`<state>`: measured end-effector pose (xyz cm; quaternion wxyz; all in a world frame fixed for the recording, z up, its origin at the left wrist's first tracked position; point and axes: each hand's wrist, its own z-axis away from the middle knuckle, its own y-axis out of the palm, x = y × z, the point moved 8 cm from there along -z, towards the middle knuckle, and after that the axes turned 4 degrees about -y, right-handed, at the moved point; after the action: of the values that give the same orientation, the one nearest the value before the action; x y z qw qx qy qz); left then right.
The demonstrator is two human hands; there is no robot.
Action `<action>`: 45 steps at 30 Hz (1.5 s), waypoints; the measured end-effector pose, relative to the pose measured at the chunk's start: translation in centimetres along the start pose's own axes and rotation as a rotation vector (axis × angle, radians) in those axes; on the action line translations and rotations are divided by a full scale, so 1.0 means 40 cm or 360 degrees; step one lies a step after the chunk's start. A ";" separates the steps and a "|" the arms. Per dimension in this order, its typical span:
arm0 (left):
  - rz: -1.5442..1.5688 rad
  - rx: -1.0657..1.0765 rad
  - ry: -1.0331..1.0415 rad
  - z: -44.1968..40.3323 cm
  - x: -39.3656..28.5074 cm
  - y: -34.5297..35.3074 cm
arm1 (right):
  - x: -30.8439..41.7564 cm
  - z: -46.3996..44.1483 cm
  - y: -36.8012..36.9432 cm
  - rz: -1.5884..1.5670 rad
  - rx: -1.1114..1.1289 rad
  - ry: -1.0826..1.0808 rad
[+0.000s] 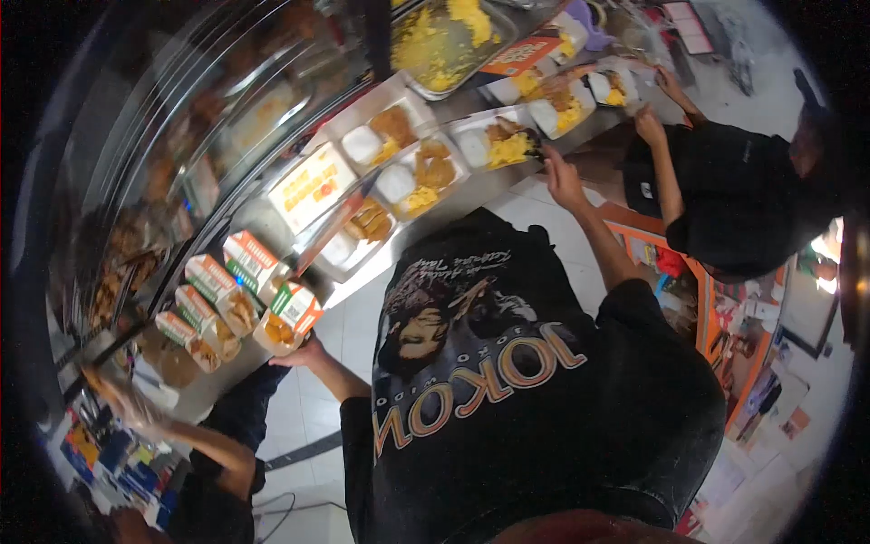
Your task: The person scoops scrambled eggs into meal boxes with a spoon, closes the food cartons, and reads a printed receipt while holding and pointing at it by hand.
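At the left, my left hand [301, 351] is closed at the lower edge of an open-topped green, white and orange food box [285, 319] with fried pieces in it. My right hand [565, 184] reaches forward to the upper right. Its fingers close round a dark utensil [536, 145], whose exact kind I cannot make out. The utensil's end is at the yellow scrambled egg in an open meal box [495, 140], which also holds white rice and a brown fried piece. Nearer the middle, another meal box [420, 178] holds rice, egg and fried food.
Several small food boxes [216, 288] stand on the counter at left, below a glass display case [245, 100]. A metal tray [449, 45] of egg lies at the back. One co-worker [725, 190] works at right; another person's gloved hand [136, 408] is at lower left.
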<state>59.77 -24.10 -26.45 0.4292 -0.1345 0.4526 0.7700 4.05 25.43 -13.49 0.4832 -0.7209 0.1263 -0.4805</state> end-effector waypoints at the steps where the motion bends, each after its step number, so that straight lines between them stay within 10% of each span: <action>1: 0.0013 0.0030 -0.0010 0.003 0.004 0.014 | 0.004 -0.002 -0.005 -0.0084 -0.0061 -0.0013; 5: -0.0126 -0.0315 0.0042 0.048 -0.009 0.042 | -0.075 0.015 0.023 -0.0417 0.0176 0.0547; 15: -0.0117 -0.0216 0.0096 0.065 -0.017 0.076 | -0.078 -0.002 0.060 -0.0396 -0.0006 0.0163; 21: -0.0162 -0.0272 0.0051 0.062 -0.018 0.057 | 0.120 -0.015 0.045 -0.0803 0.0506 0.0659; 26: -0.0267 -0.0290 0.0082 0.055 -0.016 0.036 | 0.339 -0.086 0.090 -0.0463 0.0439 -0.0147; 37: -0.0168 -0.0104 0.0130 0.045 -0.024 0.025 | 0.505 -0.086 0.291 -0.0744 0.0863 -0.0318; 41: -0.0073 0.0007 0.0094 0.033 -0.016 0.015 | 0.504 -0.050 0.288 -0.1094 0.1289 0.0412; 45: -0.0135 -0.0304 0.0070 0.074 -0.021 0.033 | 0.446 -0.067 0.245 -0.0554 0.0807 -0.0198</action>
<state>59.78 -22.43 -23.52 0.4367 -0.2108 0.3803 0.7876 13.68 7.44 -11.11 0.5650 -0.6162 -0.1526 -0.5271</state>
